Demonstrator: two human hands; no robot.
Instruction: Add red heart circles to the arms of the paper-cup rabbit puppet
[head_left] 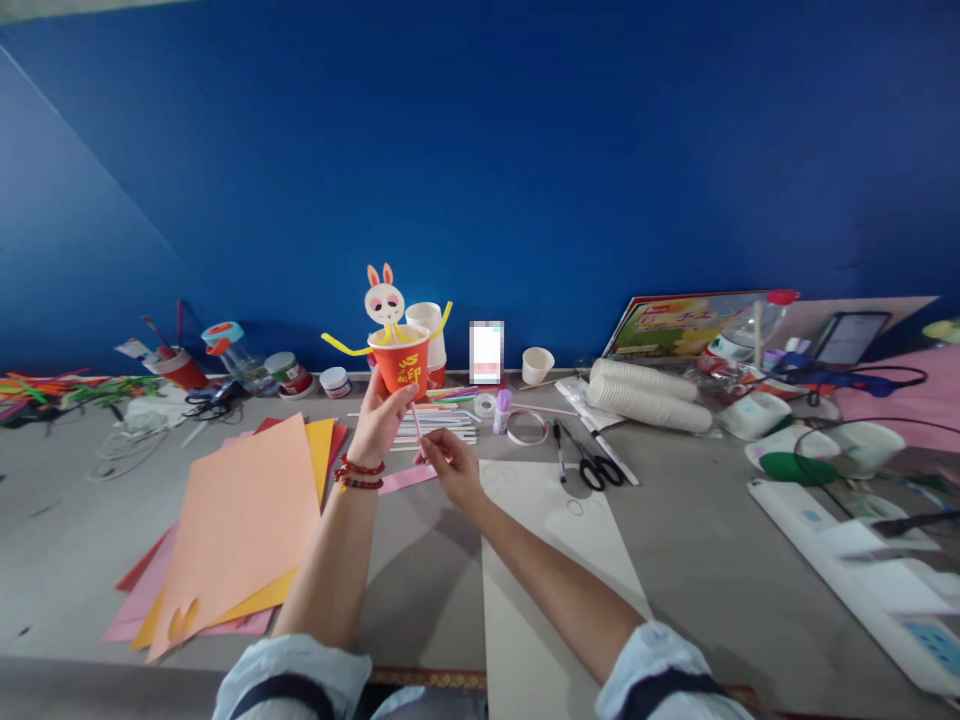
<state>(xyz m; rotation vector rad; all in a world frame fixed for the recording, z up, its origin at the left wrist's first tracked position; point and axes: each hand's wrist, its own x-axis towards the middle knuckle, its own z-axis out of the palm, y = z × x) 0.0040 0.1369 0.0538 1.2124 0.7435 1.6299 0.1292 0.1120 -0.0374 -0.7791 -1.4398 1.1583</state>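
My left hand is raised and grips a red paper cup with yellow characters. A paper bunny head sticks up out of the cup, and yellow pipe-cleaner arms spread to both sides. A thin pink stick hangs down from the cup's bottom. My right hand pinches the lower end of that stick, just below and right of the cup. A red bead bracelet is on my left wrist.
Orange, yellow and pink paper sheets lie at the left, white card under my right arm. Behind: straws, glue stick, tape rolls, scissors, stacked white cups, paint jars, pipe cleaners, power strip.
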